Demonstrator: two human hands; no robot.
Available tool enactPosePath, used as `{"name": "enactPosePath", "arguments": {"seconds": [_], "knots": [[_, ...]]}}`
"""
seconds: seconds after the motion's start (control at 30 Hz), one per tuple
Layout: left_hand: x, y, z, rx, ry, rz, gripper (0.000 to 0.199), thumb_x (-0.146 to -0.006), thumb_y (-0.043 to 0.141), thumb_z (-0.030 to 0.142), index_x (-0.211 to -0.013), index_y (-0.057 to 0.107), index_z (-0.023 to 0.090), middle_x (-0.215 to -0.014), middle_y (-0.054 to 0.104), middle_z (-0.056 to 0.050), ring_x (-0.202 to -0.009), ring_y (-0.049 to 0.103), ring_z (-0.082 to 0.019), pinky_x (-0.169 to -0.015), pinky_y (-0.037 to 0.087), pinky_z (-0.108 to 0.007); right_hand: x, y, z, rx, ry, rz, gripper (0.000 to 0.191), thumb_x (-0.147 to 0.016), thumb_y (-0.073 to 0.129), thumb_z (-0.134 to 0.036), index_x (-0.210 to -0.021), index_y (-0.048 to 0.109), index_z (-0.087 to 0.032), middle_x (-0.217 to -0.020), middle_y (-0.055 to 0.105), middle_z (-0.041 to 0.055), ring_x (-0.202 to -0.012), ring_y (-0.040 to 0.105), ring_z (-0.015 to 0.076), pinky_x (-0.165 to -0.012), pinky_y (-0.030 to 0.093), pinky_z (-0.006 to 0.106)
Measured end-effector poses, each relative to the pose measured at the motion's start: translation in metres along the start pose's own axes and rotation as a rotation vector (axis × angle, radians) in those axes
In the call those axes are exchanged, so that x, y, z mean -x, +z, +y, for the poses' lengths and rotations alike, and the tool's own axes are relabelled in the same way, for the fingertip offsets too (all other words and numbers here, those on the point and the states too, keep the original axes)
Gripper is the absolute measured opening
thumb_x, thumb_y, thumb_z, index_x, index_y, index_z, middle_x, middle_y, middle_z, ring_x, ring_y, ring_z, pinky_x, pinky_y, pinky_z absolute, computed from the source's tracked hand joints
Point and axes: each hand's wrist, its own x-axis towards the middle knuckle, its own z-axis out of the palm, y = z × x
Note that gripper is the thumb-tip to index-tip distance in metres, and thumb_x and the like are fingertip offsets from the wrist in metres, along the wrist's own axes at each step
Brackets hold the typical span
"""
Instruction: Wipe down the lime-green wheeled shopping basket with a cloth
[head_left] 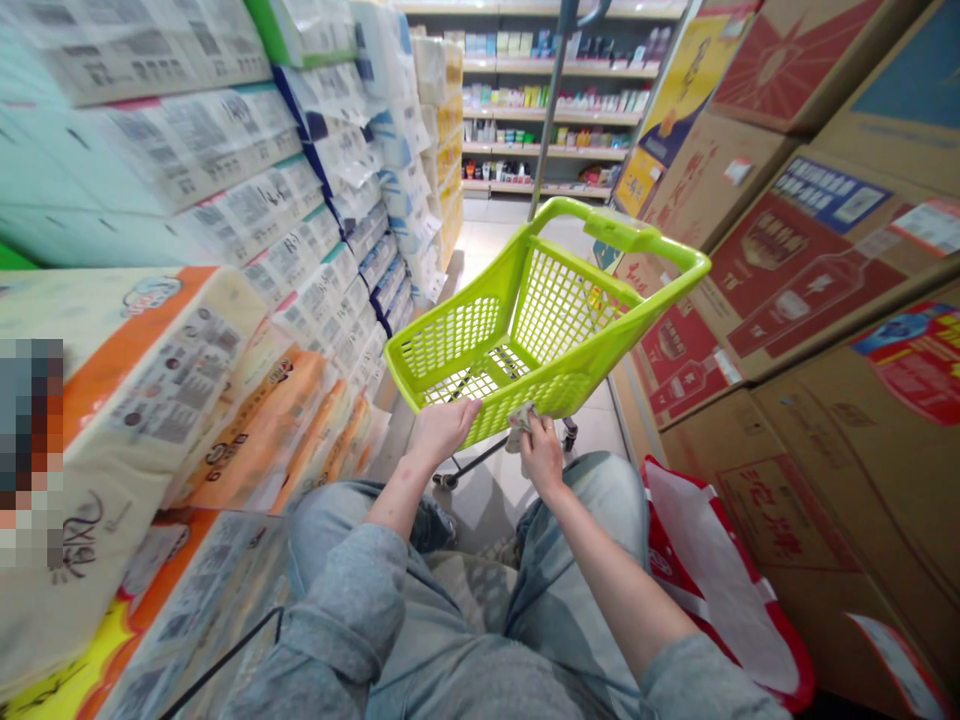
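- Head view: the person sits or crouches low in a narrow shop aisle, grey-sleeved arms reaching forward over knees in pale jeans.
- A lime-green basket cart (pixel 540 330) stands in the middle of the aisle just ahead of the knees, tilted toward the camera, its mesh floor bare and its handle at the far, upper rim.
- The left hand (pixel 442 428) rests on the cart's near rim at its left corner, fingers curled over the edge and gripping it.
- The right hand (pixel 541 452) is at the near rim further right, fingers closed around a small crumpled cloth (pixel 520 422) that is pressed against the cart's near wall.
- Under the cart a dark wheeled frame (pixel 480 460) shows on the floor.
- The floor (pixel 487 240) is pale glossy tile running away down the aisle to the back of the shop.
- Along the left side, stacked packs of tissue paper (pixel 225 200) in white, blue and orange wrapping rise higher than the camera.
- Along the right side, brown cardboard cartons (pixel 810 250) with red printed panels are piled high.
- A red and white bag (pixel 720 580) lies against the cartons beside the person's right leg.
- At the far end, shelves (pixel 555 110) carry rows of small bottles and boxes, and a grey pole stands in front of them.
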Motion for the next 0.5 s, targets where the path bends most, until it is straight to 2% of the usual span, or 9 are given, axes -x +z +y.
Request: {"name": "enactPosePath", "arguments": {"seconds": [0.17,0.3,0.4,0.5], "knots": [[-0.001,0.001,0.004,-0.02,0.004,0.018,0.069,-0.089,-0.001,0.054,-0.096,0.06,0.024,-0.083,0.068,-0.007,-0.081,0.064,-0.021,-0.066,0.042,-0.027,-0.021,-0.005,0.001,0.004,0.035,-0.006,0.04,-0.08,0.04,-0.019,-0.117,0.057,-0.017,-0.109,0.053,0.0126,-0.097,0.053,0.0229,-0.08,0.046,0.033],[-0.003,0.001,0.006,-0.02,0.0,0.019,0.069,-0.089,-0.001,0.053,-0.095,0.061,0.023,-0.083,0.068,-0.007,-0.081,0.064,-0.021,-0.066,0.041,-0.027,-0.025,-0.016,0.001,-0.052,-0.005,0.028,0.033,-0.08,0.042,-0.021,-0.104,0.063,-0.021,-0.1,0.055,0.0073,-0.091,0.054,0.0191,-0.078,0.045,0.03],[-0.003,0.0,0.007,-0.016,-0.008,0.017,0.068,-0.089,0.0,0.053,-0.097,0.061,0.023,-0.083,0.068,-0.007,-0.081,0.064,-0.021,-0.067,0.041,-0.027,-0.026,-0.021,-0.01,-0.092,-0.05,0.076,0.032,-0.08,0.041,-0.021,-0.105,0.061,-0.022,-0.101,0.054,0.0062,-0.09,0.054,0.0177,-0.078,0.045,0.029],[-0.003,0.001,0.009,-0.007,0.001,0.027,0.067,-0.09,0.001,0.053,-0.097,0.06,0.023,-0.083,0.068,-0.007,-0.08,0.064,-0.02,-0.066,0.041,-0.027,-0.026,-0.019,-0.025,-0.079,-0.073,0.048,0.031,-0.08,0.04,-0.018,-0.104,0.06,-0.02,-0.101,0.053,0.0073,-0.089,0.053,0.018,-0.077,0.044,0.029]]}}
